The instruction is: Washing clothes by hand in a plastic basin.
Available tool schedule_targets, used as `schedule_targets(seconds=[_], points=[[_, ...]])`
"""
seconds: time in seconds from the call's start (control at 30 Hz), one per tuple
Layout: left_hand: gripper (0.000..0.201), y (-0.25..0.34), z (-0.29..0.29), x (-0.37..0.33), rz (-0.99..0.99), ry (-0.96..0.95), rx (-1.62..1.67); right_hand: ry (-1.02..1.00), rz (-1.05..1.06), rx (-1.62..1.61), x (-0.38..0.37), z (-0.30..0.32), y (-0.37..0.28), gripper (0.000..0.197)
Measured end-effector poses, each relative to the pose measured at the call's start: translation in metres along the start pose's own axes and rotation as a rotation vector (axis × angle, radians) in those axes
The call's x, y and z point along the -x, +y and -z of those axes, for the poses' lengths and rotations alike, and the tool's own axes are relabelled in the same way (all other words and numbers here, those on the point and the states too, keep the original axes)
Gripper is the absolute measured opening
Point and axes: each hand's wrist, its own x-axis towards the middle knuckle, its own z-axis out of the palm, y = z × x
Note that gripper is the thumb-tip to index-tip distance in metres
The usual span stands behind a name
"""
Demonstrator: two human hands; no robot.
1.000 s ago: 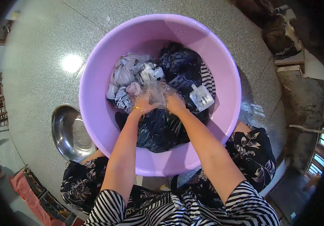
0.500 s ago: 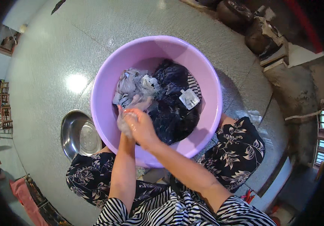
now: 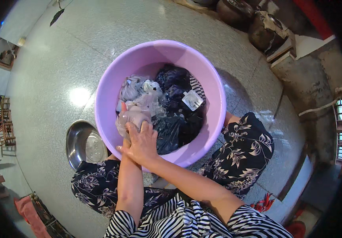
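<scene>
A pale purple tub stands between my knees with wet clothes in it. At its near left side, my left hand is wrapped in a thin, sheer, pale cloth, which hides most of its fingers. My right hand lies across the left wrist and the cloth's edge, its fingers spread. Grey cloth is bunched beyond my left hand. Dark wet clothes fill the middle and right, with a black-and-white striped cloth at the far right. A square white plastic piece rests on the dark cloth.
A steel basin sits on the tiled floor left of the tub. My knees in floral trousers flank the tub. Dark jars stand at the far right; wooden chairs are at the far left.
My right hand has slid back toward the left wrist and its fingers have spread. The sheer cloth now covers more of my left hand. The view has shifted slightly.
</scene>
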Motion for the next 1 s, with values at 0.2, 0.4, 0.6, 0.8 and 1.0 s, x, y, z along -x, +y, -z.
schedule_targets(seconds=[0.2, 0.4, 0.6, 0.8, 1.0], points=[[0.046, -0.009, 0.0, -0.022, -0.087, 0.148, -0.235, 0.271, -0.03, -0.117, -0.039, -0.022, 0.033, 0.053], [0.041, -0.01, -0.006, -0.026, -0.215, 0.332, -0.473, -0.05, -0.414, -0.14, -0.112, -0.004, 0.067, 0.037], [0.031, 0.015, -0.015, -0.034, -0.318, 0.402, -0.406, -0.213, -0.563, -0.097, -0.13, -0.03, 0.16, 0.048], [0.067, 0.032, 0.103, -0.026, -0.368, 1.033, -1.924, -0.365, -0.414, 0.373, -0.106, -0.036, 0.161, 0.071], [0.071, -0.023, 0.096, -0.057, -0.159, 0.802, -2.424, -0.338, 0.043, 0.321, -0.102, -0.079, 0.171, 0.041]])
